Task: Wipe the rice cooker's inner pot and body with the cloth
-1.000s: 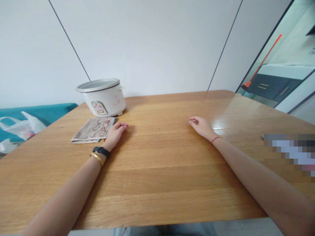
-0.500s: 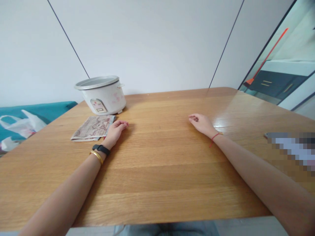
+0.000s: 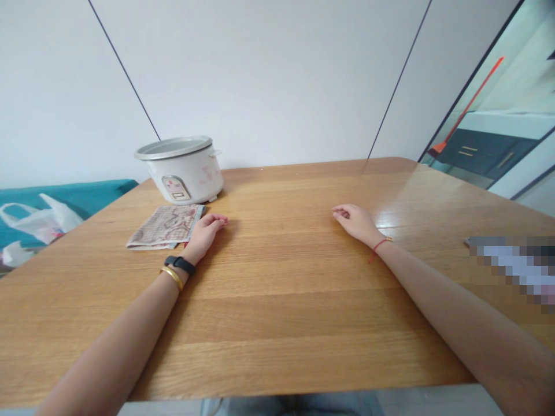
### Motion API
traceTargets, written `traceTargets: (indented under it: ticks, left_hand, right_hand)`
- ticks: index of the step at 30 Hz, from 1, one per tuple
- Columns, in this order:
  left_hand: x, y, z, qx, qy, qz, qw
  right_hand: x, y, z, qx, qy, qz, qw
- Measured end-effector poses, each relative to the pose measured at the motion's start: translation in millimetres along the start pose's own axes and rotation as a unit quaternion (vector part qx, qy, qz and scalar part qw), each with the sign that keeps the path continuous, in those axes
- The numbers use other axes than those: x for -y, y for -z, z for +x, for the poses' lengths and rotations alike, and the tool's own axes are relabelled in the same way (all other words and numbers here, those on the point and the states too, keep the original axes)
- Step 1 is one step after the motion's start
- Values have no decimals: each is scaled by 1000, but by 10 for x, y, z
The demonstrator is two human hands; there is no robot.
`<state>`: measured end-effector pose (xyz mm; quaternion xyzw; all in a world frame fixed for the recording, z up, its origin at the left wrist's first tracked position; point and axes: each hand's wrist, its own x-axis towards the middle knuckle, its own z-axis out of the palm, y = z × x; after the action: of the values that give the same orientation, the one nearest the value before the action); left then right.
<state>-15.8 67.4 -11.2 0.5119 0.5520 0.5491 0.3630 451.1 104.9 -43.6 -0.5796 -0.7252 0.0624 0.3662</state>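
Observation:
My left hand (image 3: 207,234) rests on its side on the wooden table (image 3: 277,300), fingers curled together with nothing seen in them. Just left of it lies a folded, patterned cloth (image 3: 167,226), its right edge partly hidden by the hand. Behind the cloth stands a white rice cooker (image 3: 197,176) with pink flower prints, a front switch panel and no lid on top. Farther right, my right hand (image 3: 356,221) also lies on the table with its fingers folded in, and no object shows in it. Bare wood separates the two hands.
A pixelated, blurred-out item (image 3: 515,266) lies at the table's right side. White plastic bags (image 3: 45,219) sit on a teal seat (image 3: 99,190) at the left. A pale wall (image 3: 277,81) rises behind the table. An orange-handled broom (image 3: 470,107) leans beyond the doorway.
The camera view has shifted very slightly, so everything appears a little lower. Both hands keep their places and poses on the table.

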Motion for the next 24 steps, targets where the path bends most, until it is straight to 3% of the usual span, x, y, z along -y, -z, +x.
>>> traceTargets:
  ticks: [24]
  left_hand:
    - [8, 2, 2, -2, 1, -6, 1000]
  right_hand:
    - [-35, -10, 1, 18, 37, -51, 998]
